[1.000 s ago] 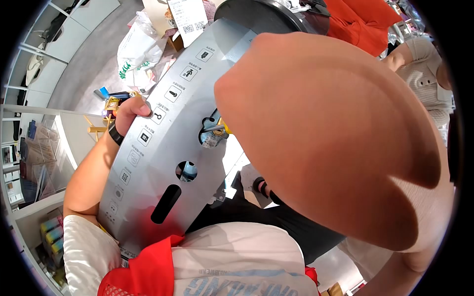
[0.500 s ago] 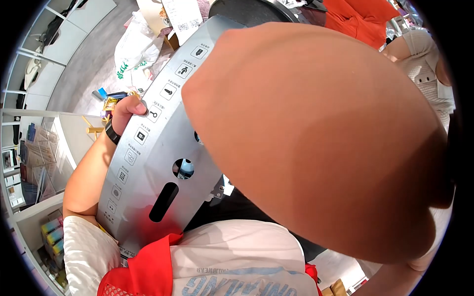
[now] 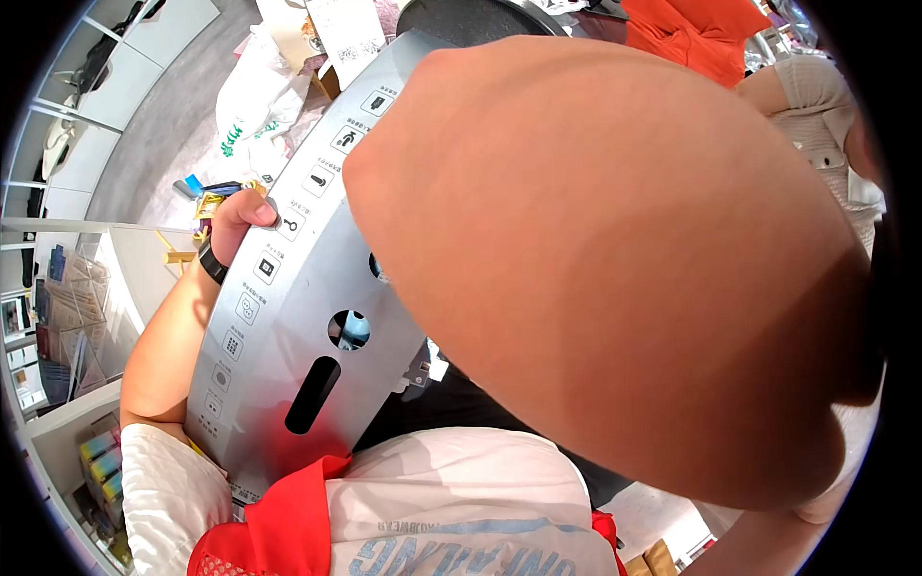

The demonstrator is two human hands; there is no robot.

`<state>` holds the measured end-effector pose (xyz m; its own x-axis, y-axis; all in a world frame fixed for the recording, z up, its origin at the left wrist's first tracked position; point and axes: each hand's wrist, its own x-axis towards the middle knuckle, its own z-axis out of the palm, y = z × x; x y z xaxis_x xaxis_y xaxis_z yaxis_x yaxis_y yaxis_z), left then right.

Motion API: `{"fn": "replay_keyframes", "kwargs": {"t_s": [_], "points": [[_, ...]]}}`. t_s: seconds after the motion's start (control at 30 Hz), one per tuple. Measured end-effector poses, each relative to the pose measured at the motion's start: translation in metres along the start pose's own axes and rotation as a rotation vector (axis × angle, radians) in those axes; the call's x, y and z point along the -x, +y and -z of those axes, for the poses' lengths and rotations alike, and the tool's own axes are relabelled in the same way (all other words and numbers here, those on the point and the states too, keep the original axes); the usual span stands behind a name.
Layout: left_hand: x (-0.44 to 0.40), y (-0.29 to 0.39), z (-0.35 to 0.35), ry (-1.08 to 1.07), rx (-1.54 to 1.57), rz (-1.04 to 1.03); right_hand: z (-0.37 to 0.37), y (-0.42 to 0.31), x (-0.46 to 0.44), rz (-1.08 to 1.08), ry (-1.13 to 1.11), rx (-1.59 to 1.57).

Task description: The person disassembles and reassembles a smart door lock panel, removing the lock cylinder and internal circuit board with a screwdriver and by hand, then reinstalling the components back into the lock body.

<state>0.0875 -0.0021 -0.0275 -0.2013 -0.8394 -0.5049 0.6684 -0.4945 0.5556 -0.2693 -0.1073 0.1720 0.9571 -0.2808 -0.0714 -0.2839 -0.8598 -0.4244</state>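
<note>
A large curved silver metal panel lies at a slant across my lap. Along its edge runs a row of printed icons. It has a round hole and a long slot cut through it. My left hand, with a black band at the wrist, grips the panel's left edge. The thumb rests on the front face and the fingers curl behind, out of sight. My bent right arm fills the right half of the view, close to the camera, and covers part of the panel. My right hand itself does not show.
A white plastic bag and papers lie beyond the panel, beside a black round object. White shelves with goods line the left. Another person in a beige knit top is at the upper right, near red cloth.
The panel and my left hand sit slightly further left in view, as does the background. My left hand keeps its grip, and my right arm stays raised near the camera.
</note>
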Motion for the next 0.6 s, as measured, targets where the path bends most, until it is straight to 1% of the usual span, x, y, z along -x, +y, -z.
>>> {"fn": "replay_keyframes", "kwargs": {"t_s": [0.2, 0.33, 0.43, 0.6], "points": [[-0.003, 0.002, -0.013, -0.089, 0.004, -0.01, 0.0, -0.005, 0.004, -0.007, 0.015, 0.006], [-0.009, 0.008, -0.024, -0.09, -0.101, -0.067, 0.003, -0.006, 0.009, -0.02, 0.026, 0.026], [-0.009, 0.011, -0.033, -0.069, -0.31, -0.179, 0.0, -0.011, 0.015, -0.02, 0.053, 0.045], [-0.007, 0.016, -0.055, 0.018, -0.824, -0.509, 0.001, -0.022, 0.018, 0.001, 0.081, 0.088]]}}
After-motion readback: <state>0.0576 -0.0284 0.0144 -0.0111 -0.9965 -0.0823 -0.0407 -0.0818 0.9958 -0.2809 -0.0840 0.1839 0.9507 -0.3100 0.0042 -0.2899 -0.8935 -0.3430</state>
